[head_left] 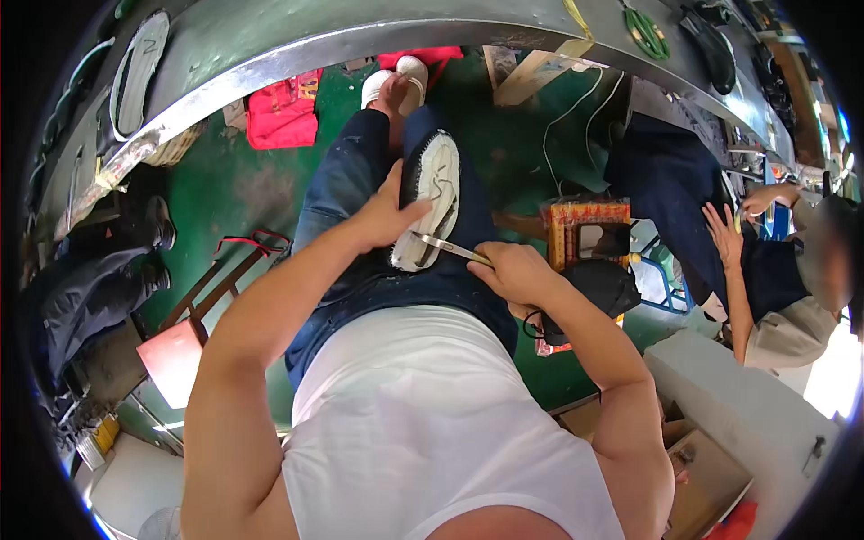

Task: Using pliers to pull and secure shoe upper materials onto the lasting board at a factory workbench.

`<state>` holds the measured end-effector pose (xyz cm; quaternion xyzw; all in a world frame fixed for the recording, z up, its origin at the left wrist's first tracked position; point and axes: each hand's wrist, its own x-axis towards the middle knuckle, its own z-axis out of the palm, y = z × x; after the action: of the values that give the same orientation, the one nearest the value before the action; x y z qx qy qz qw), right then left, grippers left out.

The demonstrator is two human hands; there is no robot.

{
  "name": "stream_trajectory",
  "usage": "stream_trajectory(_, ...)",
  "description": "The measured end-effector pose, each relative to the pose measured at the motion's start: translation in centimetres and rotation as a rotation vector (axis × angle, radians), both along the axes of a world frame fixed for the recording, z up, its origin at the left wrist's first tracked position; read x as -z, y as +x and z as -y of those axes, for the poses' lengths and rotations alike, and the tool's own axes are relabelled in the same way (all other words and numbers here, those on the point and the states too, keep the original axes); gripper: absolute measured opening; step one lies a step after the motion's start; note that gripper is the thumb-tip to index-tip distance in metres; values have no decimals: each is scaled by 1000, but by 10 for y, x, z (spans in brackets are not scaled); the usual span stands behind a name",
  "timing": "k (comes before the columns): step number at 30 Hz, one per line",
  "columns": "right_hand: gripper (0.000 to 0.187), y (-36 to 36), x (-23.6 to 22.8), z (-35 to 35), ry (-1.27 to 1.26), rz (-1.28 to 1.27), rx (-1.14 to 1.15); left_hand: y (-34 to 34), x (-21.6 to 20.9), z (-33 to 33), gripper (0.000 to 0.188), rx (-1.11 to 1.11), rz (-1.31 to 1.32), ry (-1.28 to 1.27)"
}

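Resting on the person's lap, a shoe sole [430, 200] lies lengthwise along the thigh, toe pointing away from the body. The left hand [389, 216] clamps its left edge, thumb stretched across the near face. The right hand [510, 270] is closed around the handle of a metal blade [441, 244], whose tip touches the sole's lower part, just beside the left thumb.

The sole is off-white with a dark knitted rim around its outline and thin dark lines across its face.

A curved metal workbench [270, 54] runs close ahead beyond the knees, with another sole [137, 72] lying on it. Green floor shows on both sides of the legs. A seated co-worker [774, 270] is near on the right, and a black bag [598, 288] sits just beside the right forearm.
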<state>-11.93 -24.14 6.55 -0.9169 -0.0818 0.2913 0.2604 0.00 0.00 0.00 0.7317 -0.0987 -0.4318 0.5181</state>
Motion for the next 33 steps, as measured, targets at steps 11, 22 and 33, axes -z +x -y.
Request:
stream_trajectory(11, 38, 10, -26, -10, 394, 1, 288, -35, 14, -30, 103, 9, 125, 15)
stream_trajectory(22, 40, 13, 3, -27, 33, -5, 87, -26, 10, -36, 108, 77, 117, 18)
stream_trajectory(33, 48, -21, 57, 5, 852, -280, 897, 63, -17, 22, 61, -369, -9, -29)
